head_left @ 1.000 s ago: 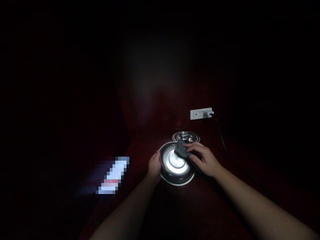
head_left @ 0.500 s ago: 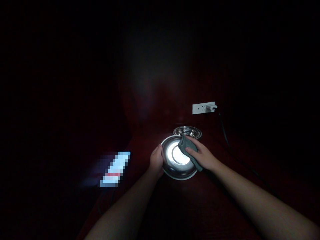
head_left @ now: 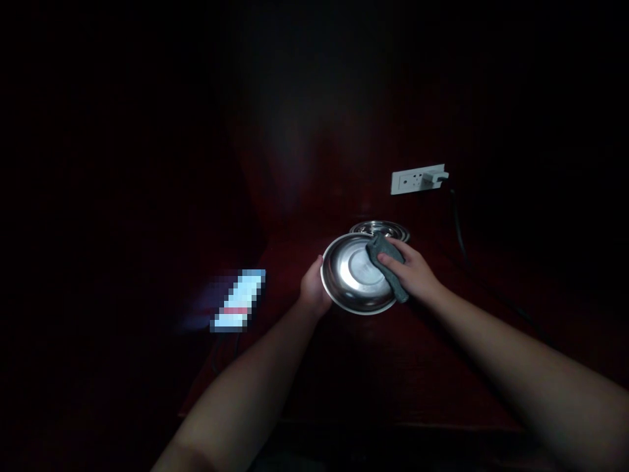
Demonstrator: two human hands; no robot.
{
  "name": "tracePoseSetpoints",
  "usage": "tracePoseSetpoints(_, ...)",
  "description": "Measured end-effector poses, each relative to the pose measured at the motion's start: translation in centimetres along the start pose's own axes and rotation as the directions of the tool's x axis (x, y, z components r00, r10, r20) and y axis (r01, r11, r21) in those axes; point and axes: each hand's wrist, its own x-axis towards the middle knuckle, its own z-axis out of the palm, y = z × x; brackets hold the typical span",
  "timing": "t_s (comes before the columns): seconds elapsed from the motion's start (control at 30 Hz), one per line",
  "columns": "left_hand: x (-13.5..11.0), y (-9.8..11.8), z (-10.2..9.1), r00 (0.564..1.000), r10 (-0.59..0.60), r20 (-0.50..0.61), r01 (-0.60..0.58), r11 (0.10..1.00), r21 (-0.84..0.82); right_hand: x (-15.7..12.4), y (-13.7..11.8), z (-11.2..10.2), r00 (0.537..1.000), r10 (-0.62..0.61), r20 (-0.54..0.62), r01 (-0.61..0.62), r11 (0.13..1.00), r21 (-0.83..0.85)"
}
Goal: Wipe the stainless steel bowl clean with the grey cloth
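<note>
A shiny steel bowl (head_left: 351,288) is held up, its inside tilted toward me. My left hand (head_left: 315,287) grips it by the left rim, thumb on the edge and the other fingers hidden behind. In my right hand (head_left: 411,267) is a folded grey-green cloth (head_left: 388,262), pressed against the bowl's right inner side and lapping over the rim. Just behind the held bowl, a second steel dish (head_left: 378,227) rests on the dark red surface, partly covered by the bowl and the cloth.
A white wall socket (head_left: 407,181) with a plug (head_left: 435,176) in it is at the back right; a dark cable (head_left: 460,226) runs down from there. To the left lies a lit, pixelated screen (head_left: 240,301). The dark red tabletop (head_left: 363,380) ends at a front edge; the surroundings are very dark.
The whole scene sits higher and slightly right as my view has shifted. The bowl is tilted a little differently, its bright glare is weaker, and the cloth remains on its right side.
</note>
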Motion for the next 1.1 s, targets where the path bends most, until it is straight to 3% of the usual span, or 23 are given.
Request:
tracePoseSetpoints(0.07,0.1,-0.3,0.0,0.999,0.032,-0.034,-0.032,0.999,0.006,0.0,0.2,0.0,0.999,-0.010,-0.038,0.010,1.000,0.002)
tracePoseSetpoints(0.17,0.3,-1.0,-0.3,0.960,0.218,-0.174,-0.201,0.973,0.113,0.1,0.3,-0.1,0.998,-0.028,-0.058,0.028,1.000,-0.006)
tracePoseSetpoints(0.27,0.6,-1.3,-0.4,0.934,0.276,-0.226,-0.237,0.953,0.187,0.1,0.4,-0.1,0.998,-0.028,-0.050,0.027,0.999,-0.021)
tracePoseSetpoints(0.6,0.4,-0.9,0.3,0.926,0.233,-0.296,-0.179,0.964,0.198,-0.3,-0.3,0.1,0.999,0.040,-0.003,-0.040,0.999,-0.022)
tracePoseSetpoints(0.83,0.5,-0.8,0.1,0.938,0.220,-0.268,-0.167,0.964,0.209,-0.2,-0.3,0.1,0.997,0.074,0.008,-0.074,0.997,-0.028)
tracePoseSetpoints(1.1,0.6,-0.6,-0.2,0.949,0.140,-0.283,-0.079,0.973,0.215,-0.4,0.2,0.0,0.996,0.038,0.078,-0.034,0.998,-0.053)
